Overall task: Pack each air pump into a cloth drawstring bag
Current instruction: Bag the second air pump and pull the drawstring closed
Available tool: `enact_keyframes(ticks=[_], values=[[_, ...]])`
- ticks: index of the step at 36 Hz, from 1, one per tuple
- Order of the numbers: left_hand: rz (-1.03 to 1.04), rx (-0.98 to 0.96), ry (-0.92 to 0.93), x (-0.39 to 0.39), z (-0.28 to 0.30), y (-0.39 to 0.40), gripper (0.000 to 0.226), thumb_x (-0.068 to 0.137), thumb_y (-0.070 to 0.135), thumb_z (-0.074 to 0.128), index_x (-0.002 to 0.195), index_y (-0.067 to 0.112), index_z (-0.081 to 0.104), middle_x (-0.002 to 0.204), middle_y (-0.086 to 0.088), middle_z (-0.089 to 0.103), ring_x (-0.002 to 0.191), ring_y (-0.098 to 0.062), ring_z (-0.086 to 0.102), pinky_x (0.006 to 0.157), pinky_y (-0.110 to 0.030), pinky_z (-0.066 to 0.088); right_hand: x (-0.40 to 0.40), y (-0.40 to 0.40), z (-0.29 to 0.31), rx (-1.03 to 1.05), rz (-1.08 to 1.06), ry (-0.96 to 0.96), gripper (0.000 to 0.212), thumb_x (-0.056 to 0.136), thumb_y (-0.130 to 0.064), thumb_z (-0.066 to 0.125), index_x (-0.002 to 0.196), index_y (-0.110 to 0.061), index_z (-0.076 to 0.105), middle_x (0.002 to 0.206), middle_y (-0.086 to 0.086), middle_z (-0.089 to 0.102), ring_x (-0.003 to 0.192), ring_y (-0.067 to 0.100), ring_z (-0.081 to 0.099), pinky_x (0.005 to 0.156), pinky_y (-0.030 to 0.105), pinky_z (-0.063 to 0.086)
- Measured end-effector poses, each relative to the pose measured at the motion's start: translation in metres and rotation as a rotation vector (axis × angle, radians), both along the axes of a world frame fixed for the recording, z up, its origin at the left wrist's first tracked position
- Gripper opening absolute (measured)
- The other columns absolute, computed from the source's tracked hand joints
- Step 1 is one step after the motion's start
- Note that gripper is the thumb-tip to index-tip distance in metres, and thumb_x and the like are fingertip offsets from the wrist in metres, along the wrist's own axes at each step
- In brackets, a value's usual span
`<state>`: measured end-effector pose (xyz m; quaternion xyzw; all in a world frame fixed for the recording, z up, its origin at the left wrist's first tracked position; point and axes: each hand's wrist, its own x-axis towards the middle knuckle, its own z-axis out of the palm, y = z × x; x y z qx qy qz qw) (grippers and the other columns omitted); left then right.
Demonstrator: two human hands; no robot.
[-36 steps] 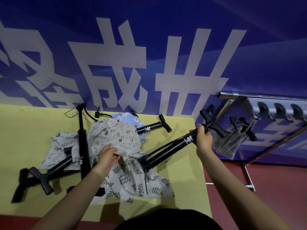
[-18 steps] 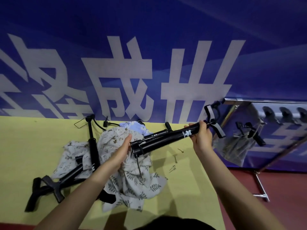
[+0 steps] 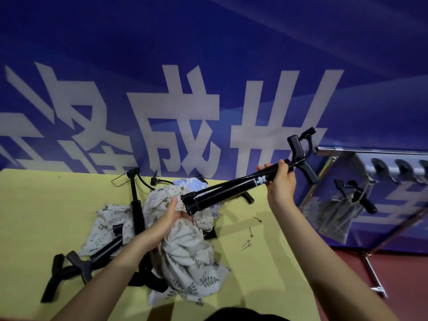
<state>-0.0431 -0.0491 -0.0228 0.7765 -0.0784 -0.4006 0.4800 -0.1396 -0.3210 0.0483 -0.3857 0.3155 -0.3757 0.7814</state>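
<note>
My right hand [image 3: 280,184] grips a black air pump [image 3: 227,192] near its T-handle and holds it in the air, base end low and to the left. That base end meets the leaf-print cloth drawstring bag [image 3: 190,260], which my left hand [image 3: 168,218] holds bunched at its top. The bag hangs down onto the yellow table [image 3: 46,216]. Other black pumps [image 3: 136,205] lie among more printed cloth bags [image 3: 108,225] to the left.
Three small metal needles [image 3: 250,232] lie loose on the table to the right of the bags. A blue banner with white characters [image 3: 180,117] stands behind the table. At the right, a metal rack [image 3: 370,158] holds a bagged pump [image 3: 340,212].
My right hand has raised the pump off the table and swung its handle end up. My left hand has gathered the leaf-print bag and lifted it to the pump's base.
</note>
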Motion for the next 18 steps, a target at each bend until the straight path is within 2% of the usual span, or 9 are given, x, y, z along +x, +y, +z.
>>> enact_keyframes(ticks=[1, 3, 5, 7, 9, 11, 14, 16, 18], values=[[0.046, -0.029, 0.02, 0.005, -0.002, 0.0, 0.119, 0.053, 0.103, 0.022, 0.135, 0.023, 0.056, 0.144, -0.006, 0.049, 0.135, -0.02, 0.042, 0.119, -0.048, 0.019, 0.0, 0.003, 0.001, -0.008, 0.012, 0.003, 0.01, 0.102, -0.02, 0.043, 0.094, -0.015, 0.047, 0.084, 0.008, 0.061, 0.071, 0.021, 0.069, 0.082, 0.04, 0.056], [0.046, -0.066, -0.003, -0.001, 0.019, -0.01, 0.098, 0.072, 0.092, 0.027, 0.149, 0.032, 0.032, 0.154, 0.004, 0.031, 0.143, -0.018, 0.03, 0.12, -0.042, 0.017, 0.0, 0.009, 0.001, -0.027, 0.029, 0.007, 0.01, 0.103, -0.02, 0.042, 0.095, -0.015, 0.047, 0.083, 0.007, 0.062, 0.073, 0.023, 0.069, 0.082, 0.04, 0.056], [-0.013, -0.089, -0.027, -0.011, 0.034, -0.02, 0.07, 0.092, 0.068, 0.028, 0.151, 0.03, 0.026, 0.146, 0.015, 0.031, 0.142, -0.011, 0.026, 0.113, -0.027, 0.018, 0.0, 0.013, -0.001, -0.048, 0.04, 0.007, 0.011, 0.102, -0.02, 0.042, 0.1, -0.01, 0.047, 0.082, 0.007, 0.063, 0.073, 0.022, 0.07, 0.08, 0.038, 0.056], [-0.017, -0.13, 0.015, -0.015, 0.033, -0.024, 0.057, 0.097, 0.055, 0.034, 0.148, 0.028, 0.03, 0.133, 0.016, 0.039, 0.127, -0.007, 0.044, 0.102, -0.021, 0.027, -0.001, 0.014, -0.002, -0.061, 0.051, -0.003, 0.015, 0.102, -0.02, 0.043, 0.107, -0.006, 0.045, 0.081, 0.006, 0.063, 0.074, 0.021, 0.071, 0.077, 0.034, 0.057], [-0.003, -0.193, 0.058, -0.015, 0.029, -0.025, 0.056, 0.092, 0.059, 0.044, 0.141, 0.031, 0.038, 0.127, 0.016, 0.051, 0.106, 0.0, 0.056, 0.098, -0.022, 0.038, -0.004, 0.015, -0.003, -0.059, 0.063, -0.022, 0.016, 0.102, -0.019, 0.043, 0.11, -0.006, 0.045, 0.082, 0.007, 0.063, 0.076, 0.022, 0.071, 0.075, 0.031, 0.058], [0.019, -0.215, 0.069, -0.014, 0.024, -0.023, 0.08, 0.074, 0.076, 0.057, 0.141, 0.035, 0.039, 0.138, 0.013, 0.05, 0.118, -0.005, 0.053, 0.108, -0.029, 0.038, -0.006, 0.015, -0.005, -0.052, 0.07, -0.034, 0.016, 0.102, -0.019, 0.043, 0.109, -0.005, 0.045, 0.083, 0.007, 0.063, 0.079, 0.024, 0.071, 0.077, 0.033, 0.058], [-0.009, -0.183, 0.076, -0.017, 0.027, -0.025, 0.107, 0.053, 0.089, 0.053, 0.146, 0.04, 0.031, 0.15, 0.01, 0.038, 0.136, -0.009, 0.038, 0.115, -0.035, 0.029, -0.009, 0.016, -0.006, -0.036, 0.066, -0.041, 0.011, 0.102, -0.018, 0.043, 0.102, -0.008, 0.046, 0.084, 0.009, 0.064, 0.082, 0.027, 0.071, 0.083, 0.036, 0.057], [-0.028, -0.165, 0.075, -0.022, 0.034, -0.029, 0.095, 0.06, 0.091, 0.048, 0.139, 0.041, 0.037, 0.136, 0.009, 0.053, 0.121, -0.002, 0.051, 0.1, -0.023, 0.04, -0.01, 0.015, -0.006, -0.023, 0.063, -0.045, 0.01, 0.103, -0.018, 0.042, 0.099, -0.01, 0.047, 0.083, 0.009, 0.063, 0.083, 0.029, 0.07, 0.085, 0.038, 0.056], [-0.027, -0.138, 0.069, -0.024, 0.036, -0.031, 0.078, 0.081, 0.078, 0.038, 0.146, 0.037, 0.03, 0.145, 0.005, 0.044, 0.131, -0.009, 0.044, 0.105, -0.027, 0.035, -0.01, 0.015, -0.006, -0.006, 0.063, -0.044, 0.01, 0.103, -0.017, 0.042, 0.097, -0.01, 0.047, 0.083, 0.009, 0.063, 0.083, 0.03, 0.07, 0.086, 0.04, 0.056]])
